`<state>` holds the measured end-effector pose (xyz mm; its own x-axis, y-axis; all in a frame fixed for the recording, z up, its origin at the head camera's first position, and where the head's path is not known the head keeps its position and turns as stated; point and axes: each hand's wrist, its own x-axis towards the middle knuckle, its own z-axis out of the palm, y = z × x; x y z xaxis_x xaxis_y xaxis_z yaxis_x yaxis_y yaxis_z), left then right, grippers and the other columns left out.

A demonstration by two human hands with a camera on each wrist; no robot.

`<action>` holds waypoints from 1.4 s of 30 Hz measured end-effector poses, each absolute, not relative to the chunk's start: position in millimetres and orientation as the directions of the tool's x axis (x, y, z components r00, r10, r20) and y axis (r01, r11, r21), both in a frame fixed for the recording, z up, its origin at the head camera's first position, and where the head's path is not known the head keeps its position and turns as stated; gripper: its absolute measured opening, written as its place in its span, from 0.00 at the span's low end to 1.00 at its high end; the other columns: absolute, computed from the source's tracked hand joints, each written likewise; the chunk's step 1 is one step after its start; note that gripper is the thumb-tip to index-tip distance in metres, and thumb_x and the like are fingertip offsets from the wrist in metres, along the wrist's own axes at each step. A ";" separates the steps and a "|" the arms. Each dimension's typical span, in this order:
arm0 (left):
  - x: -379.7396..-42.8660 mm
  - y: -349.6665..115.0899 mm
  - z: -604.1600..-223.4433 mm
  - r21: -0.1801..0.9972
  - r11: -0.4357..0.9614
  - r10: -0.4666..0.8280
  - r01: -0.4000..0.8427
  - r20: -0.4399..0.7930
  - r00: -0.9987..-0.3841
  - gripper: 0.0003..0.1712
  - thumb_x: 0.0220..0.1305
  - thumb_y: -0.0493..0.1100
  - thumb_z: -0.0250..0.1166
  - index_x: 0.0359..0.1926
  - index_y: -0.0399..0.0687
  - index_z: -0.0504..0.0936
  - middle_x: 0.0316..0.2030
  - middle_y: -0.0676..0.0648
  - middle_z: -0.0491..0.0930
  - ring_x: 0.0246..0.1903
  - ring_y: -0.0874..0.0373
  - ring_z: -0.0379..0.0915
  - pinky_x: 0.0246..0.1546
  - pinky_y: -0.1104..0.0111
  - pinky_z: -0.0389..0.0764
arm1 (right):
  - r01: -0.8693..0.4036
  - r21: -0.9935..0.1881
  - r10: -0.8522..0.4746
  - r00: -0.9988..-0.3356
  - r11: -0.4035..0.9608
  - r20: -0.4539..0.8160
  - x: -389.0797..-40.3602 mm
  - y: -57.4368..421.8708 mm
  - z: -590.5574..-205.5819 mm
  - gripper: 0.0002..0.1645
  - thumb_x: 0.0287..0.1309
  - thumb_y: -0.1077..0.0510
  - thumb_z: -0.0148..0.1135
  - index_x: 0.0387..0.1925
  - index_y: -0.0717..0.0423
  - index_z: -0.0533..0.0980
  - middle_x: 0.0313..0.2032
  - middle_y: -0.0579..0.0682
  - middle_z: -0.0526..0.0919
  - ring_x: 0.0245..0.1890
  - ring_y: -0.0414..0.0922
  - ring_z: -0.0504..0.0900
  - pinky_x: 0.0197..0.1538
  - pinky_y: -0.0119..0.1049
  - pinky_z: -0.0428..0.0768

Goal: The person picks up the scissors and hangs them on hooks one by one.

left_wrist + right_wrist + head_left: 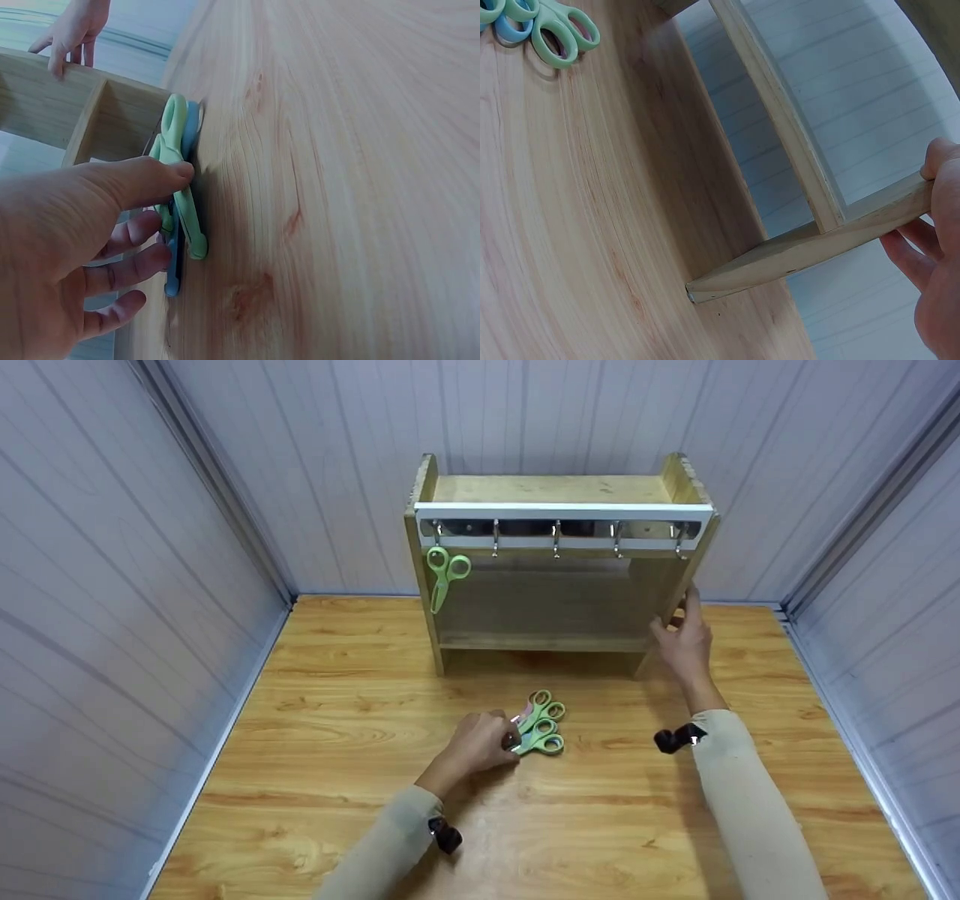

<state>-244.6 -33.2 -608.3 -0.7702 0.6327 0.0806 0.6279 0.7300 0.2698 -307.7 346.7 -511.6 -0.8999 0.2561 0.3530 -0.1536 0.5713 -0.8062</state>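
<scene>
My left hand [476, 741] is low over the floor in front of a small wooden rack [540, 644]. Thumb and index finger pinch green scissors [190, 214] near the blades; the other fingers are loosely bent. Blue scissors [173, 271] lie directly beneath, and more scissors with green handles [545, 706] overlap them. On the right, my right hand [688, 643] grips the rack's side panel [795, 259], thumb on one face and fingers around the other. Another pair of green scissors [442, 577] hangs by a handle loop from the leftmost hook.
A white rail [525, 542] with several metal hooks runs across the rack's upper front. Ribbed pale walls [360, 510] enclose the wood-patterned floor [315, 697] at the back and both sides. The rack stands close to the back wall.
</scene>
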 end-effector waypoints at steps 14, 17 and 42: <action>-263.1 -35.2 -652.3 0.360 0.701 0.611 0.615 0.140 -0.779 0.12 0.58 0.56 0.84 0.32 0.59 0.91 0.33 0.57 0.82 0.30 0.64 0.72 0.31 0.67 0.71 | -0.158 -0.805 0.271 -0.890 0.571 0.367 -309.0 346.7 -512.9 0.50 0.71 0.60 0.61 0.90 0.48 0.55 0.71 0.71 0.81 0.61 0.73 0.90 0.42 0.13 0.72; -262.3 -35.0 -651.1 0.381 0.702 0.600 0.602 0.140 -0.788 0.12 0.55 0.55 0.84 0.32 0.58 0.91 0.33 0.56 0.82 0.29 0.63 0.72 0.31 0.66 0.72 | -0.154 -0.800 0.266 -0.892 0.580 0.365 -308.8 346.8 -512.9 0.50 0.72 0.60 0.60 0.90 0.48 0.54 0.71 0.71 0.81 0.62 0.73 0.89 0.43 0.13 0.72; -254.8 -30.9 -634.1 0.393 0.697 0.609 0.600 0.118 -0.784 0.08 0.54 0.44 0.80 0.34 0.57 0.89 0.34 0.53 0.83 0.29 0.61 0.72 0.30 0.62 0.73 | -0.156 -0.791 0.277 -0.882 0.592 0.381 -309.7 345.5 -511.2 0.48 0.74 0.62 0.63 0.89 0.50 0.57 0.71 0.72 0.82 0.60 0.74 0.90 0.42 0.13 0.71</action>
